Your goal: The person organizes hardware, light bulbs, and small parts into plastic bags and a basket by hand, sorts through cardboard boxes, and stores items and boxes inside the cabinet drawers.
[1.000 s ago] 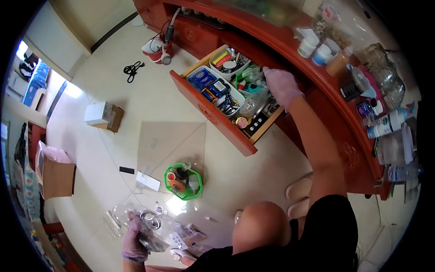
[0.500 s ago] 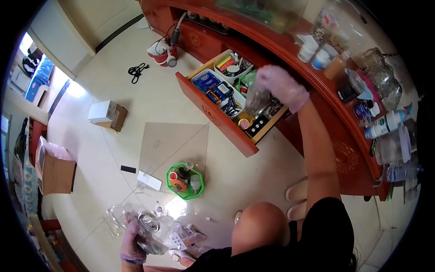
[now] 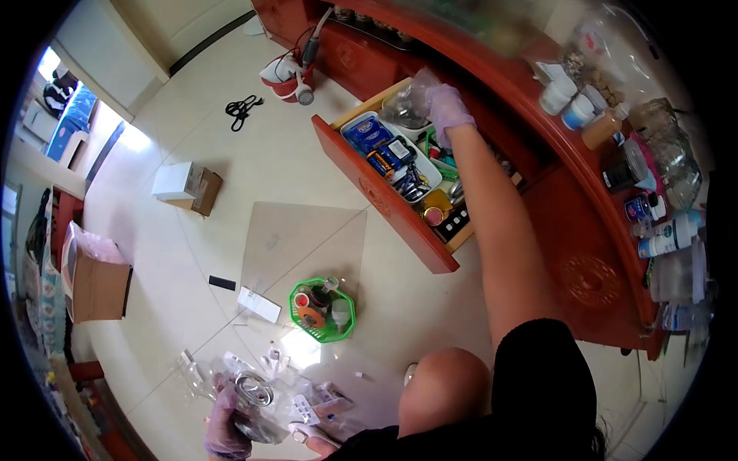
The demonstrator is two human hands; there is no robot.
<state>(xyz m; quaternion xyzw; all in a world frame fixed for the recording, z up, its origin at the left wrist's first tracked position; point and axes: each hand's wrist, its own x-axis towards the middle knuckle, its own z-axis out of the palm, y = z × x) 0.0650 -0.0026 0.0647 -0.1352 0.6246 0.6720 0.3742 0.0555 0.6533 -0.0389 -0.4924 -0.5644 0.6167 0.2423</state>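
Note:
My right hand [image 3: 448, 110], in a thin purple glove, is closed on a clear plastic bag [image 3: 405, 106] with something dark in it, over the far-left part of the open drawer [image 3: 384, 201]. A white tray [image 3: 432, 184] of batteries and blue packs lies in the drawer just below the bag. Down at the lower left, my gloved left hand [image 3: 227, 421] grips crumpled clear plastic packaging [image 3: 257, 425]. Beside its fingers lies a shiny silver ring-shaped thing [image 3: 254, 389]. The left fingertips are partly hidden by the plastic.
A green basket [image 3: 350, 319] with jars and a bulb stands on the floor, near a white box [image 3: 259, 305] and a dark strip [image 3: 222, 283]. Bottles and jars line the red cabinet top [image 3: 530, 100]. Farther off are a black cable [image 3: 243, 113], a red bucket [image 3: 294, 86] and cartons [image 3: 206, 192].
My right hand has carried the plastic bag from the drawer's middle toward its far-left end and lowered it. My left hand stays nearly in place. The view has shifted slightly.

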